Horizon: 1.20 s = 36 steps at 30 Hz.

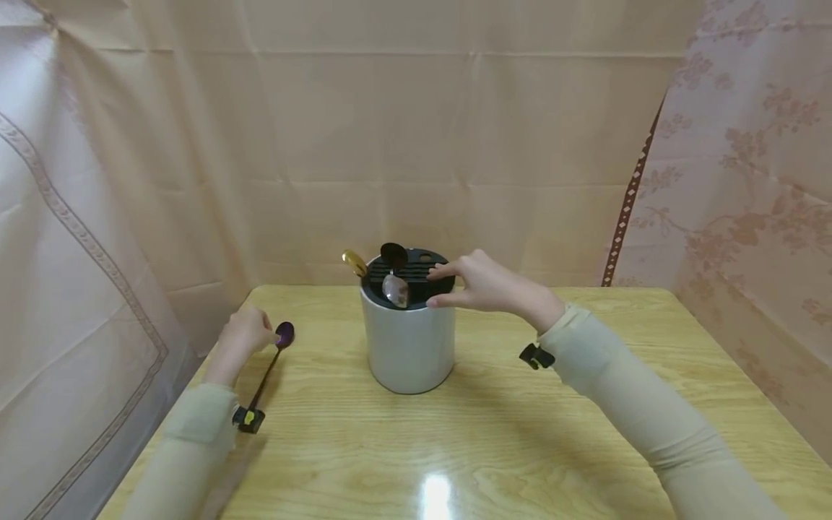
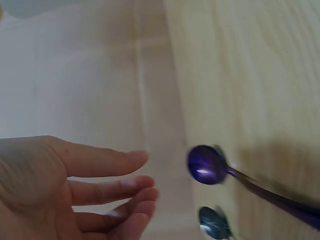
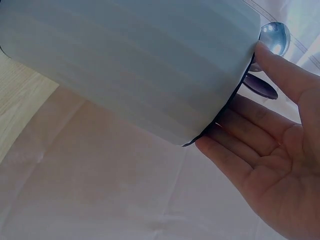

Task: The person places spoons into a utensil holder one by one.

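A white cylindrical utensil holder (image 1: 411,347) with a black slotted lid (image 1: 419,273) stands on the table. Gold (image 1: 354,262), black (image 1: 393,255) and silver (image 1: 395,289) spoon heads stick up from its left side. My right hand (image 1: 484,285) is at the lid's right edge, thumb and fingers spread and fairly straight; in the right wrist view the fingertips (image 3: 204,143) meet the rim. At the table's left, a long-handled purple spoon (image 2: 207,165) lies beside a dark teal spoon (image 2: 214,223). My left hand (image 2: 107,187) is close by them, fingers loosely bent with nothing between them.
The wooden table (image 1: 520,448) ends at the left just beyond the spoons. Beige cloth (image 1: 416,130) hangs behind it, with patterned cloth (image 1: 767,180) to the right. Small black cameras (image 1: 536,356) are strapped at both wrists.
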{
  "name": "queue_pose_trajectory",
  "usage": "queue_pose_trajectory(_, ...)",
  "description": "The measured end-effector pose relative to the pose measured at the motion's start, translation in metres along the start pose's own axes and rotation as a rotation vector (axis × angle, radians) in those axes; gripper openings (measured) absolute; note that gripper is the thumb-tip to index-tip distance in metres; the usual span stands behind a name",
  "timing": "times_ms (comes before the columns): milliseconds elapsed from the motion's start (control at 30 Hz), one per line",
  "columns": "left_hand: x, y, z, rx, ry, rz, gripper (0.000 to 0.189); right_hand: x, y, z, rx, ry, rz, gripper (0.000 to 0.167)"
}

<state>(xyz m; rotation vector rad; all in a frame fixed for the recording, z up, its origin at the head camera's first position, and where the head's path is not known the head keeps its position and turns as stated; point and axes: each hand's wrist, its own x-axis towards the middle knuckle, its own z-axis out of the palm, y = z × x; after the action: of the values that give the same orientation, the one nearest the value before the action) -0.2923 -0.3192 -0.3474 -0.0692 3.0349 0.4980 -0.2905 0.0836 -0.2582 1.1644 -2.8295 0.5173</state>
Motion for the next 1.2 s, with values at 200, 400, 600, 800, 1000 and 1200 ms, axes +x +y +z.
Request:
queue_pose_trajectory(200,0.007,-0.011,0.013,-0.011,-0.072,0.003,0.024,0.0,0.0,-0.001,-0.002,-0.011,0.008,0.055)
queue_pose_trajectory(400,0.011,-0.014,0.021,0.015,-0.114,-0.025,0.02,0.0,-0.001,-0.001,0.004,-0.012,0.008,0.056)
queue_pose_trajectory(600,0.016,-0.017,0.028,0.022,-0.175,-0.053,0.019,0.0,-0.001,-0.001,0.011,-0.013,0.007,0.056)
queue_pose_trajectory(800,0.017,-0.022,0.032,0.041,-0.165,-0.032,0.038,0.0,-0.001,-0.001,0.007,-0.017,0.01,0.055)
queue_pose_trajectory(1000,0.018,-0.024,0.034,0.033,-0.172,-0.018,0.027,0.0,-0.002,-0.002,0.001,-0.014,0.004,0.052)
queue_pose_trajectory(1200,0.023,-0.024,0.037,-0.014,-0.204,-0.012,0.027,0.0,-0.002,-0.002,-0.002,-0.011,-0.003,0.053)
